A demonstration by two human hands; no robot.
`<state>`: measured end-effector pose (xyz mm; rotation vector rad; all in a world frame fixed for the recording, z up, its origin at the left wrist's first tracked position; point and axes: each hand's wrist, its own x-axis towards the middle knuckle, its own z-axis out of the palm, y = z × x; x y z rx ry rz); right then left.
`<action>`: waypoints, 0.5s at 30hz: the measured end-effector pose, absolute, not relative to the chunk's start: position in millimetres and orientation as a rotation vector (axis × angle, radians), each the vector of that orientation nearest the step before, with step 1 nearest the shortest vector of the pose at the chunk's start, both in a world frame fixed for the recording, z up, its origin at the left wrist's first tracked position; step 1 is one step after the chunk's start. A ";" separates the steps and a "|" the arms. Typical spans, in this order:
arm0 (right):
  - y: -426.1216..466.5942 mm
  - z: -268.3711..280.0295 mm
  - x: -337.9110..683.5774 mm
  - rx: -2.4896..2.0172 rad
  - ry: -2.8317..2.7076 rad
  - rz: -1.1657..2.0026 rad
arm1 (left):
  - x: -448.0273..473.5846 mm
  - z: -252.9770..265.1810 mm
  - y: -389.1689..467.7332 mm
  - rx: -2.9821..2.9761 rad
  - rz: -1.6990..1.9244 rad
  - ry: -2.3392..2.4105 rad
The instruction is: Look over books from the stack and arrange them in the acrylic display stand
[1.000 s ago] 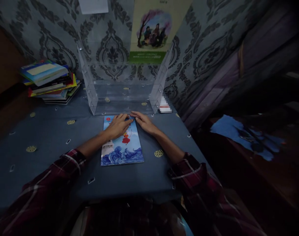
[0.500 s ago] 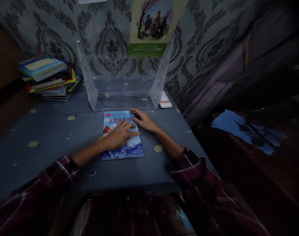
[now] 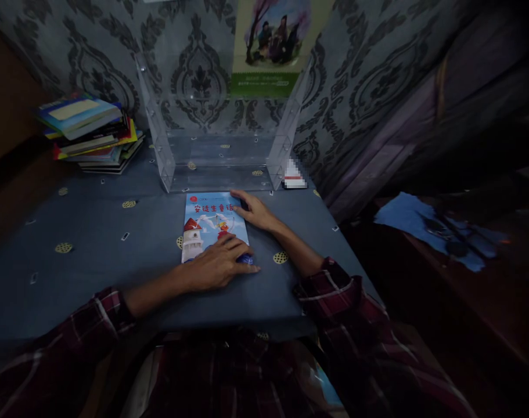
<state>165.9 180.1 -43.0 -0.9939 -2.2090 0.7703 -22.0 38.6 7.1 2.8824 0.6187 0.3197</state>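
A thin children's book [image 3: 205, 223] with a blue cover, a lighthouse and red title characters lies flat on the blue tablecloth [image 3: 94, 244], just in front of a clear acrylic rack [image 3: 220, 168]. My left hand [image 3: 220, 264] lies flat across the book's near edge, fingers spread and pointing right. My right hand [image 3: 253, 210] rests on the book's far right corner, fingers flat on the cover. Both forearms wear dark red plaid sleeves.
A stack of colourful books [image 3: 90, 136] sits at the back left of the table. A small red and white object [image 3: 294, 177] lies right of the rack. Patterned wallpaper and a green poster [image 3: 268, 46] are behind. A blue cloth [image 3: 421, 223] lies on a dark surface at right.
My left hand has slid from the book's far edge down over the cover to its near edge. My right hand has stayed at the far right corner.
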 end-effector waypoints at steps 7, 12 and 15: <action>166.8 -39.0 159.0 -1.128 -2.307 0.547 | -24.9 -3.1 34.4 2.973 0.420 0.625; 127.9 -22.4 140.0 -1.230 -2.330 0.459 | -49.6 -1.6 28.9 2.753 0.698 1.041; 83.4 -17.1 119.2 -1.080 -2.365 0.391 | -70.4 -4.7 25.2 2.602 0.737 1.339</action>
